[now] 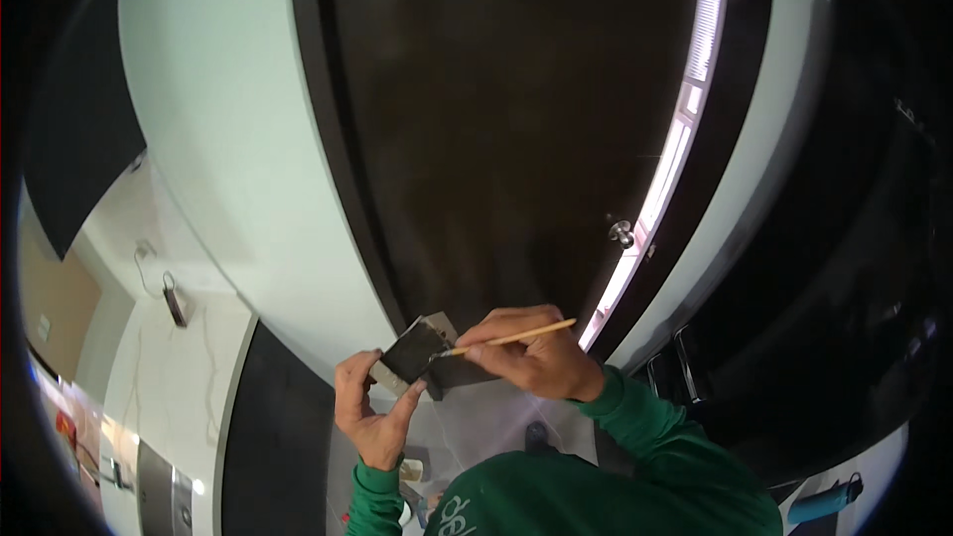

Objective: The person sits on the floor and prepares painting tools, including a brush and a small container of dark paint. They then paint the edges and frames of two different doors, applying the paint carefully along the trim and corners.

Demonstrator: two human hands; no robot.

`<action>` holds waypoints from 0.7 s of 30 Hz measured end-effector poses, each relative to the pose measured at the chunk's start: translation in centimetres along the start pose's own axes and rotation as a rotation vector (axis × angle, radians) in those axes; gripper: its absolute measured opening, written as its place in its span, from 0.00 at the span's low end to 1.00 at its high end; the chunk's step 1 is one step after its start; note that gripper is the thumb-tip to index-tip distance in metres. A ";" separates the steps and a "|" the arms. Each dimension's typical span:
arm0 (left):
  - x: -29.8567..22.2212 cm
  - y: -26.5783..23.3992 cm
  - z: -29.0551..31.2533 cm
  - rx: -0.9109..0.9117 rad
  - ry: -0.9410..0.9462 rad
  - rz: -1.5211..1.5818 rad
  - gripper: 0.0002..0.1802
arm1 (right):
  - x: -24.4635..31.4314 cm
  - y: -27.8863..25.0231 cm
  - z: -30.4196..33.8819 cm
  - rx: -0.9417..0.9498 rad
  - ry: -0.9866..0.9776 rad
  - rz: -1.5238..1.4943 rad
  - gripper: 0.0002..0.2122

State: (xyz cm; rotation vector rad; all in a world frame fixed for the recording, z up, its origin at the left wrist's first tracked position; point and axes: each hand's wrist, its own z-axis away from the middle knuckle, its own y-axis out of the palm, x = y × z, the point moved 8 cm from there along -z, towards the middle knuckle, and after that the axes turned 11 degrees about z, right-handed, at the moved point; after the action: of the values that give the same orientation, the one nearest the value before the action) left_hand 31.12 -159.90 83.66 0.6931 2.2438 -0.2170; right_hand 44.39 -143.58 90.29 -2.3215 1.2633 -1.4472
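A green sweatshirt [606, 486], soft knit with ribbed cuffs, fills the bottom edge nearest the camera, and both sleeves rise from it toward the hands.

The left hand [369, 407] is closed around a small flat block [417, 349], thumb on its near edge and fingers wrapped behind its left end. The block is rectangular and tilted, with a dark matte upper face and pale, rough-looking sides, as if a light core carries a dark coating. It sits in front of the chest, just below the lower part of the door.

The right hand [531, 352] is pinched shut on a thin paintbrush [511, 337], its handle a slim, smooth, pale wooden stick that runs from the fingertips out to the right and slightly upward. The brush end meets the right edge of the block; the bristles themselves are too small to make out. The two hands lie just beside each other, with the block between them.

Beyond the hands stands a tall dark door [496, 119], its surface smooth with a dull sheen, curved by the lens. A round metal door knob [622, 232] shines at its right edge, beside a bright narrow strip of light. Pale, smooth wall [228, 109] flanks the door on the left. At the lower right edge lies a teal cylindrical bottle [826, 502] with a dark cap.
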 end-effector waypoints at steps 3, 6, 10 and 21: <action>-0.3 0.8 -0.7 0.043 0.007 -0.024 0.31 | 0.2 0.4 0.4 0.018 -0.025 -0.007 0.05; 0.1 1.0 -1.0 0.047 -0.014 -0.012 0.31 | -0.6 -0.6 0.2 -0.059 -0.040 0.054 0.05; 0.3 0.8 -0.7 0.053 -0.034 0.001 0.31 | 0.2 -0.5 0.8 -0.055 -0.033 0.054 0.07; 0.8 1.6 -1.1 0.066 -0.046 0.093 0.31 | -0.8 -1.1 1.9 -0.194 -0.034 0.000 0.05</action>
State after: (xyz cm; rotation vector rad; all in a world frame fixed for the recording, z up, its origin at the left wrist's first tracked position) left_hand 30.87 -157.85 83.98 0.8183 2.1627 -0.2598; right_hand 46.34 -142.90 89.32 -2.4546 1.4532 -1.3330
